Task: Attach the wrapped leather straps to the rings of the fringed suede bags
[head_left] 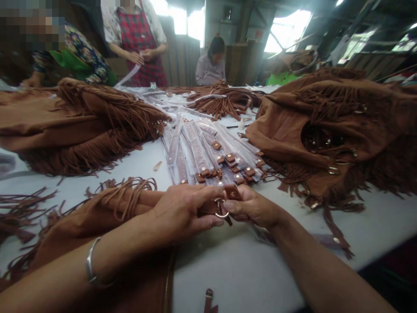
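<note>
My left hand (pixel 185 206) is closed around the end of a brown fringed bag (pixel 130 234), near a metal ring (pixel 222 208). A silver bangle circles that wrist. Pinched between the thumb and fingers of my right hand (pixel 257 206) is a brown strap end (pixel 232 192) with a metal stud, right against the ring. Whether the strap passes through the ring cannot be made out. The bag lies under my left forearm, its zipper edge toward me. Just beyond my hands, several plastic-wrapped straps (pixel 195 148) with studded brown tabs lie in a pile.
Fringed brown bags are heaped at left (pixel 74 126) and right (pixel 286 126). Brown cords (pixel 224 102) lie farther back on the white table (pixel 234 274). A small brown strap piece (pixel 209 300) rests near the front. Three people are beyond the table, one in a checked apron (pixel 137 32).
</note>
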Tool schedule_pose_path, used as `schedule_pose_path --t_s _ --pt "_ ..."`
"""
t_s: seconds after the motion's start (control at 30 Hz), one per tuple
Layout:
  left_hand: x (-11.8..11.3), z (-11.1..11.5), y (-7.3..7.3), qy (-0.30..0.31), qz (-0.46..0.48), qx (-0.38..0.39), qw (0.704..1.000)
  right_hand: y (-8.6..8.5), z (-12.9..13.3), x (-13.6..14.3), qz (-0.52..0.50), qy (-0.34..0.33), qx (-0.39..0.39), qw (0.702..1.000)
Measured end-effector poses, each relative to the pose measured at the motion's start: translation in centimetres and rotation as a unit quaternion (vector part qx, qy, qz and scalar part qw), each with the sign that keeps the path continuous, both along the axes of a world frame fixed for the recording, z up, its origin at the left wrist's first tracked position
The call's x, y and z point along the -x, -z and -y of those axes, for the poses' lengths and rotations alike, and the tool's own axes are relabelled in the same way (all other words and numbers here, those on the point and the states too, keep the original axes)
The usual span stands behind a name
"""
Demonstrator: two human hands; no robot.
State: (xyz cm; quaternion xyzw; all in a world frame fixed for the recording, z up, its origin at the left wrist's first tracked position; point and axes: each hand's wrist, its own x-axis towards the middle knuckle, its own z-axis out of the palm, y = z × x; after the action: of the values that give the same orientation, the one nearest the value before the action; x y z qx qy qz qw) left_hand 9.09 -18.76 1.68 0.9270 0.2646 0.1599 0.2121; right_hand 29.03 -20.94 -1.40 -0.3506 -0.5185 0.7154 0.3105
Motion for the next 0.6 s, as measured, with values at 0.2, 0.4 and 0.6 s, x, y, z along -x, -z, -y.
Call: schedule_pose_path --t_s 0.2,0.4,0.6 --pt "-0.1 0.5 0.2 -0.052 0.06 0.029 0.996 0.2 -0.6 -0.9 -0.041 0.033 0.004 0.999" --pt "-0.3 0.4 0.7 -0.063 0.047 0.021 0.997 -0.7 0.3 -0.7 0.012 0.059 -0.004 0.998" --pt "-0.1 0.0 0.5 -0.046 0.024 0.011 0.999 -1.2 0.1 -2.0 0.108 0.051 -0.103 0.988"
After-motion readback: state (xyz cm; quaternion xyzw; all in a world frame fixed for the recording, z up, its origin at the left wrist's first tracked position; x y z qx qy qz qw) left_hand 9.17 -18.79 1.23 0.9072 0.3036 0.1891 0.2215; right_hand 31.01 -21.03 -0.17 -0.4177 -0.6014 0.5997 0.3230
